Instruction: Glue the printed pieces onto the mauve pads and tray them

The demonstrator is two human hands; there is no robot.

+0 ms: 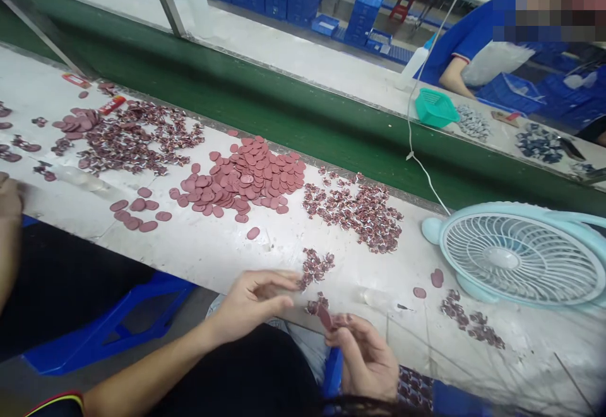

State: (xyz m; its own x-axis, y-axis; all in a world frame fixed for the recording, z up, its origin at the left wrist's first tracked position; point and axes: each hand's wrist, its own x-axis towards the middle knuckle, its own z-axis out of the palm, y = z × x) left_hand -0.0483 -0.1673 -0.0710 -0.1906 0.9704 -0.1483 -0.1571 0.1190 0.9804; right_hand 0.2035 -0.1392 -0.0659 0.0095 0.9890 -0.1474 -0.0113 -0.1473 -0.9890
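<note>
– right hand (363,355): what is held?
– a reddish oval piece (324,317), pinched between thumb and fingers near the front edge of the white table (199,254).
– left hand (253,300)?
– thumb and fingers parted. fingertips are seen just beside a small brown cluster (319,267); whether it is touched cannot be told.
– other ovals?
– a heap of reddish ovals (255,174) is spread farther back, with a pile of brown parts (376,218) to its right. a pale blue fan (521,256) is noted beyond.
</note>
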